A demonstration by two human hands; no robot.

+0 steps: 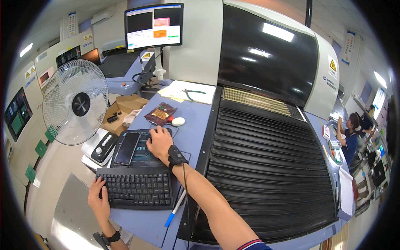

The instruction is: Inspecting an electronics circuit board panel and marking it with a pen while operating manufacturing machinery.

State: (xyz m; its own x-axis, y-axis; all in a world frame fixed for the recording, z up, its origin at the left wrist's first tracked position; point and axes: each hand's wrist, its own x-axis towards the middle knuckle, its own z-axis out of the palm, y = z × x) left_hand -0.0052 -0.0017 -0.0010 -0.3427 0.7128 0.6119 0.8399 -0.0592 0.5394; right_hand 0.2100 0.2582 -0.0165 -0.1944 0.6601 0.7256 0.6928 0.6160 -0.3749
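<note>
My right hand [160,143] rests over a dark computer mouse, mostly hidden under the palm and fingers, on a black mouse pad [148,156]. A black strap with a small box sits on that wrist, a cable running down from it. At the left end of a black keyboard [135,189] lies my left hand [99,198], fingers apart and touching its edge. Between the hands, a dark-screened smartphone [127,148] lies on the pad. Beyond the right hand are a dark reddish packet [161,113] and a white oval object [178,121].
A fan [76,102] stands at left, near an open cardboard box [121,110]. Green-handled pliers [189,93] lie on papers below a lit monitor [154,26]. A blue-capped pen [175,208] lies beside the keyboard. Right of it is a large machine with a black pleated cover [266,166].
</note>
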